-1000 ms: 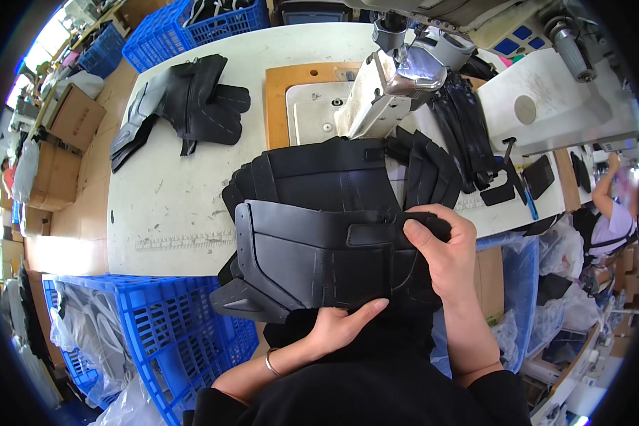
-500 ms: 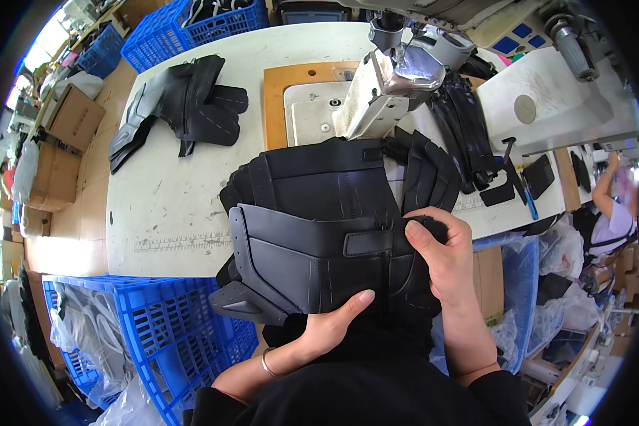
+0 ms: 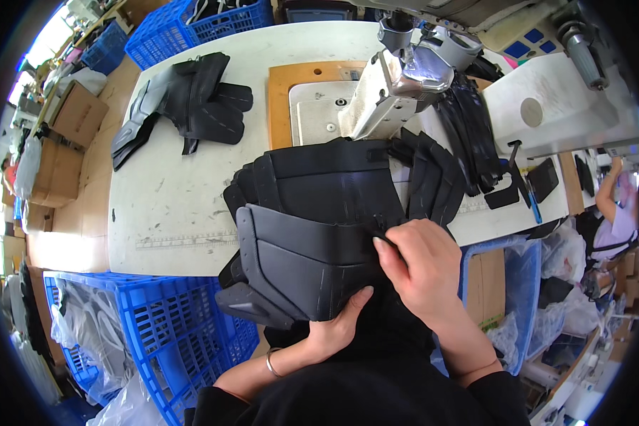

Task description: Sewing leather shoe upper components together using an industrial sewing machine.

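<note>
A black leather-like stitched panel [image 3: 291, 259], with pale marking lines and small holes along its left edge, is held over the front of the worktable. My left hand [image 3: 336, 326] grips its lower edge, thumb on top and fingers hidden underneath. At the panel's right side my right hand [image 3: 424, 266] is closed on the black material, thumb and index finger pinched together. Just behind lies a stack of similar black pieces [image 3: 319, 174], below the head of a sewing machine [image 3: 397, 85].
Another black stitched piece [image 3: 192, 106] lies on the table's [image 3: 170, 199] left. Dark strips [image 3: 468, 135] and a blue-handled tool [image 3: 533, 202] are at the right. A blue crate [image 3: 163, 334] stands at the front left, and a blue bin [image 3: 525, 298] at the front right.
My right hand has moved left and turned palm-down, folding the panel's right side over, so its small tab patch is now out of sight. My left hand keeps its grip.
</note>
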A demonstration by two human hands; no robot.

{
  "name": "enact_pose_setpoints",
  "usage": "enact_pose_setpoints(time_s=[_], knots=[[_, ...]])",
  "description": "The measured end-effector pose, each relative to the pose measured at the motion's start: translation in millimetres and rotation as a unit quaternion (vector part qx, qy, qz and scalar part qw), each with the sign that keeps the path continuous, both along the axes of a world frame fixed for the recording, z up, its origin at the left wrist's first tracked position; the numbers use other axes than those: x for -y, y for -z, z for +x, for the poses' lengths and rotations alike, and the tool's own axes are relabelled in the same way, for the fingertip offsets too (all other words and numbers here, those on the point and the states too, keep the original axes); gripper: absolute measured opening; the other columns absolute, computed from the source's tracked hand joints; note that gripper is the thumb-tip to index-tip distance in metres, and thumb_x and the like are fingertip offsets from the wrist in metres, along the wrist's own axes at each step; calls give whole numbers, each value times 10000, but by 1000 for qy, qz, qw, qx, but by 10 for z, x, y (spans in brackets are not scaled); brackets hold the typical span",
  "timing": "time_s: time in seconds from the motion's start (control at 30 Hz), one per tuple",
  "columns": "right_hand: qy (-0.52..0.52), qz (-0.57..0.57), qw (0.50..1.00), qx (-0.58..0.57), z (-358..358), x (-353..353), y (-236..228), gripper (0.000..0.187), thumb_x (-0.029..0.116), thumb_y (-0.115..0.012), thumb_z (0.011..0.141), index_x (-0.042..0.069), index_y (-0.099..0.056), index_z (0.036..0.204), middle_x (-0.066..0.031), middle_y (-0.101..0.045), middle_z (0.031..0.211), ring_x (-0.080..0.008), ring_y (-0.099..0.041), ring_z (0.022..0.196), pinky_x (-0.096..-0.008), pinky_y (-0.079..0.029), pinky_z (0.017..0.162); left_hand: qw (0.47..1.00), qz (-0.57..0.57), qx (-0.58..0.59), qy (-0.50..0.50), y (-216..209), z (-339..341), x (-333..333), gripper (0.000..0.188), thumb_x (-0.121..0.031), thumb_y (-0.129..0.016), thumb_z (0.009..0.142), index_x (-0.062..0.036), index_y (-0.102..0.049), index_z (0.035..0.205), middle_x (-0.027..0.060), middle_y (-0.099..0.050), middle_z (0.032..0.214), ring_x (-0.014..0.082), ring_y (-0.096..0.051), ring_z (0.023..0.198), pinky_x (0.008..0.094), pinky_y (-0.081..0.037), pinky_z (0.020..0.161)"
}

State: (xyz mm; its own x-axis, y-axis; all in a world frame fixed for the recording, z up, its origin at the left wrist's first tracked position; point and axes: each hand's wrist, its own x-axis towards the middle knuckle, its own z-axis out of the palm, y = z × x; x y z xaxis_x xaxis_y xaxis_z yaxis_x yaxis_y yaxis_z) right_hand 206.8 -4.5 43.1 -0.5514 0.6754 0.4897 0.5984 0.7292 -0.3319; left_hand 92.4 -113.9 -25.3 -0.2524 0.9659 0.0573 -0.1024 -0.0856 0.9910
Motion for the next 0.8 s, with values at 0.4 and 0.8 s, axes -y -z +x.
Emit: enact_pose_setpoints(time_s=[0.4,0.8], knots=[[-26,-243,907,-343,131,-149,-103,178,157,-625,881,-4,-674,940,-127,-654,1019,-246,-610,940,-334,-446,876,972,-49,226,-33,-17,-59,-33,243,-80,-634,916,6,-608,1142,50,-644,1077,135,-591,960,273,-480,840],[-112,-387,908,-114,121,-267,-349,153,112,-738,789,36,-644,883,-60,-672,863,-211,-643,767,-283,-482,702,996,-10,86,1,-125,-95,-25,213,-45,-635,904,29,-626,1103,86,-676,1015,155,-627,898,270,-498,795]])
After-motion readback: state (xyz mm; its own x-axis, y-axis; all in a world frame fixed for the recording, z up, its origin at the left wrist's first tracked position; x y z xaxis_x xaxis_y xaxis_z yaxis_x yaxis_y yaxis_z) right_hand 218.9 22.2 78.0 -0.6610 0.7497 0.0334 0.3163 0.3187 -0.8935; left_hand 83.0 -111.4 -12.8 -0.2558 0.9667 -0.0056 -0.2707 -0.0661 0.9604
